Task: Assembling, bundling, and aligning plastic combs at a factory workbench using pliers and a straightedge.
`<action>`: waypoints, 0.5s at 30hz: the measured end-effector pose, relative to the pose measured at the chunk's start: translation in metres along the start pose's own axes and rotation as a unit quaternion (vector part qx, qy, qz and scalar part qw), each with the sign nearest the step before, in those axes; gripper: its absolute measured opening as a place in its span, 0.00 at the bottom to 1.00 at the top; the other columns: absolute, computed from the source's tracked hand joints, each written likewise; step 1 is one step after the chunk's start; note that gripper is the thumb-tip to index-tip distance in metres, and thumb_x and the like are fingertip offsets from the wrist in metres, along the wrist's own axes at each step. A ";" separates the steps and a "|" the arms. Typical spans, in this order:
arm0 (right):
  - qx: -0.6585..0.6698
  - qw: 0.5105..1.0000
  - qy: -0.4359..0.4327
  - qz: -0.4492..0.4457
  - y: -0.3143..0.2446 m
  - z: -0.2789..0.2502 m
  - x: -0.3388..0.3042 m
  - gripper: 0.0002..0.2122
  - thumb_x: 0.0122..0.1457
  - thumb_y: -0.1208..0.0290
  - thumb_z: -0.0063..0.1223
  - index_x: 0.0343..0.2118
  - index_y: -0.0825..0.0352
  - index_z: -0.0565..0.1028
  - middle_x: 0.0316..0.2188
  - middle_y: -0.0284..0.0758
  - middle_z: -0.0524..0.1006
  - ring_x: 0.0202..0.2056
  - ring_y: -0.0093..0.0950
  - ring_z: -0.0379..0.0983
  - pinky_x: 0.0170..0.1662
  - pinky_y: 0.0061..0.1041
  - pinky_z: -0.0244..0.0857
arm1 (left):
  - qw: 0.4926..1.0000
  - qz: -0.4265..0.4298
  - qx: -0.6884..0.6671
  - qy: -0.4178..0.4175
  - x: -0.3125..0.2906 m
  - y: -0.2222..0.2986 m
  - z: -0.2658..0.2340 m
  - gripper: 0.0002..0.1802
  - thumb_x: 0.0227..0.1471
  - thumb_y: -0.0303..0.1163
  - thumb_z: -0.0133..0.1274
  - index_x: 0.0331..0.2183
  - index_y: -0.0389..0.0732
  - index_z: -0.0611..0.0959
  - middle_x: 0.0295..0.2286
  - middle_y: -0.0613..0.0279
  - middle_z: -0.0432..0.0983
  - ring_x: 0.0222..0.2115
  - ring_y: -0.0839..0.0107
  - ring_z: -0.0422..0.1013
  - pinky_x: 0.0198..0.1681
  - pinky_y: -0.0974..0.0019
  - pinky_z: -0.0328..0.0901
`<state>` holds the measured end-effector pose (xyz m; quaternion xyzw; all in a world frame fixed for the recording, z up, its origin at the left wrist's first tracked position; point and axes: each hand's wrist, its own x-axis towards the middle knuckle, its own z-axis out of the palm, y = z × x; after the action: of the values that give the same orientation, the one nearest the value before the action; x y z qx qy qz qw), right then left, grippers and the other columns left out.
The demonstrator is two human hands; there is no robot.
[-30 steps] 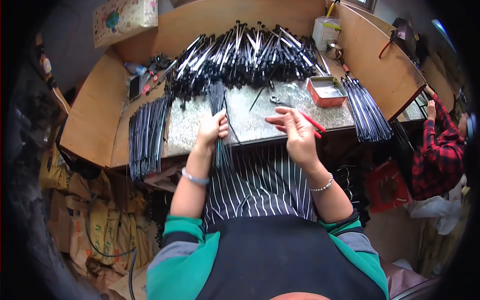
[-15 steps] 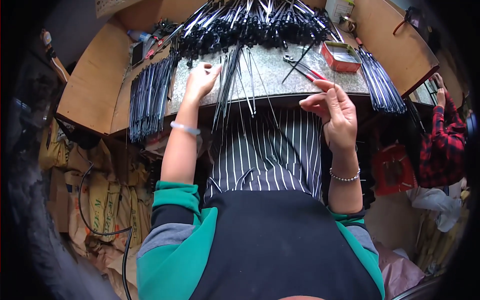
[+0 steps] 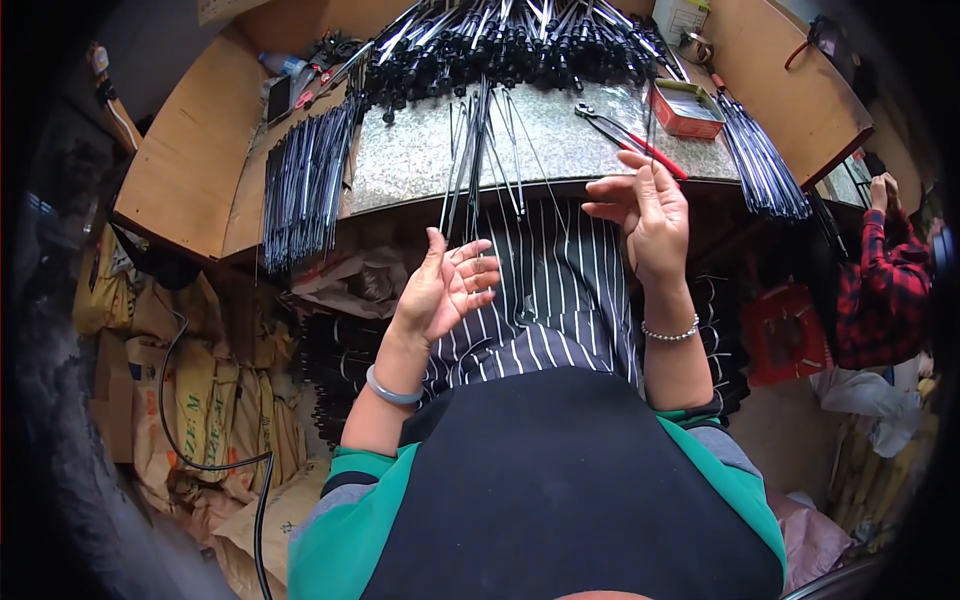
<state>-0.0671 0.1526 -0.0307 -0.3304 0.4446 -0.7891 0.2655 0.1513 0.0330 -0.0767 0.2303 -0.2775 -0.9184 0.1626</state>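
Observation:
My left hand (image 3: 445,288) is over my lap, palm turned inward and fingers apart, with nothing in it. Just beyond it, a small cluster of thin dark metal rods (image 3: 480,150) lies over the bench's front edge, some ends hanging toward my lap. My right hand (image 3: 655,220) is raised at the bench edge, thumb and forefinger pinched on what looks like a thin dark rod (image 3: 651,128) that points up and away. Past those fingers, cutting pliers (image 3: 630,140) with red handles rest on the grey worktop (image 3: 400,160).
A heap of metal shafts with black fittings (image 3: 510,60) covers the back. Rod bundles overhang the front at left (image 3: 310,190) and right (image 3: 760,150). A red open tin (image 3: 687,110) stands beside the pliers. Wooden side panels (image 3: 190,150) flank the bench. Another person's sleeve (image 3: 880,300) shows far right.
My left hand has drawn back from beside the rod cluster to over my lap and opened. The dark rod lying across the pliers has left the worktop. My right hand shifted slightly left.

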 end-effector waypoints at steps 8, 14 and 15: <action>-0.043 0.998 -0.002 0.036 0.015 0.003 -0.006 0.15 0.64 0.66 0.32 0.43 0.74 0.64 0.26 0.41 0.75 0.30 0.28 0.74 0.34 0.28 0.73 | 0.980 0.055 0.182 -0.065 -0.003 0.005 0.023 0.20 0.59 0.46 0.33 0.32 0.39 0.71 0.13 0.72 0.57 0.13 0.81 0.57 0.14 0.77 0.56; -0.046 0.998 0.001 0.041 0.012 0.001 -0.003 0.15 0.64 0.67 0.32 0.44 0.74 0.65 0.26 0.40 0.75 0.30 0.29 0.74 0.35 0.28 0.72 | 0.963 -0.008 0.268 0.008 -0.004 -0.009 -0.016 0.36 0.54 0.59 0.33 0.44 0.32 0.70 0.25 0.59 0.73 0.24 0.74 0.72 0.26 0.75 0.69; -0.055 0.998 0.001 0.038 0.011 0.000 -0.001 0.15 0.64 0.67 0.32 0.44 0.74 0.65 0.26 0.40 0.75 0.30 0.29 0.74 0.35 0.28 0.72 | 0.967 -0.006 0.255 0.014 -0.007 -0.010 -0.020 0.36 0.54 0.59 0.33 0.44 0.32 0.69 0.25 0.58 0.74 0.25 0.74 0.73 0.26 0.74 0.69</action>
<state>-0.0647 0.1482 -0.0407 -0.3263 0.4998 -0.7533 0.2764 0.1656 0.0353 -0.0949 0.2785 -0.4990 -0.8149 0.0970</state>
